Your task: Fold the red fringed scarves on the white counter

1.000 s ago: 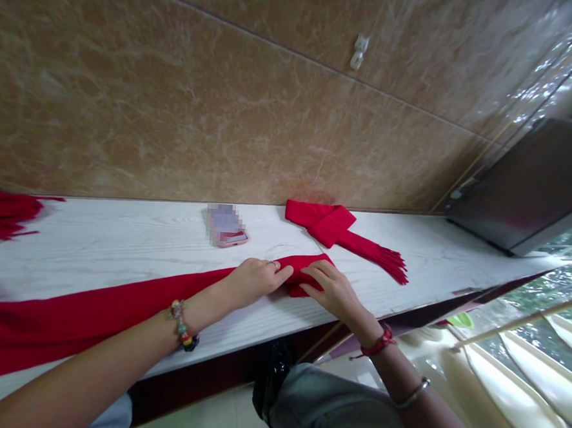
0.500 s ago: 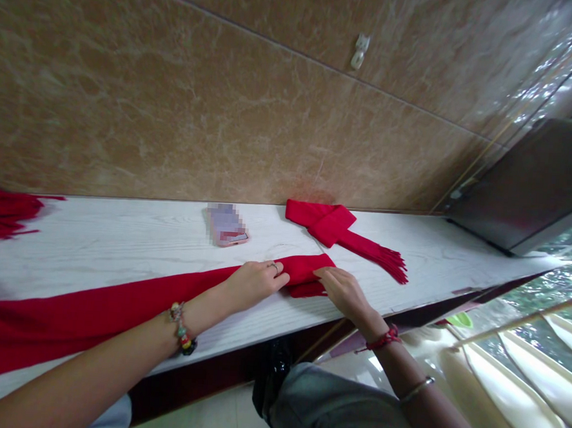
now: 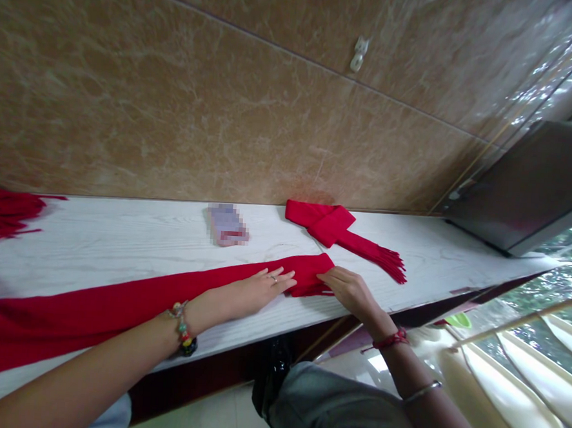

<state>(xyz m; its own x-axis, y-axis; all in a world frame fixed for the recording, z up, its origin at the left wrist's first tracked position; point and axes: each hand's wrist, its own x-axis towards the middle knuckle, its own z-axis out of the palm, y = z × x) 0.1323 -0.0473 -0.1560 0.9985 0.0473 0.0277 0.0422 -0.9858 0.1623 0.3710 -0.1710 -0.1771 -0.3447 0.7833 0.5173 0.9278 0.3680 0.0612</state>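
A long red scarf (image 3: 140, 299) stretches from the left edge along the white counter, its right end folded over with some fringe showing below. My left hand (image 3: 257, 291) lies flat on the scarf near that end, fingers spread, a ring on one finger. At the right edge of the fold, my right hand (image 3: 351, 292) pinches the cloth between thumb and fingers. Behind it, another red scarf (image 3: 331, 224) lies folded across itself, its fringe pointing right.
A blurred-out phone (image 3: 227, 224) lies on the white counter (image 3: 134, 230) near the wall. Red fringe (image 3: 7, 213) sits at the far left. A dark grey box-like object (image 3: 525, 183) stands at the right end. Pale chairs are at lower right.
My left hand has opened from a curled grip and now lies flat on the cloth. My right hand has shifted slightly right, still at the fold's edge.
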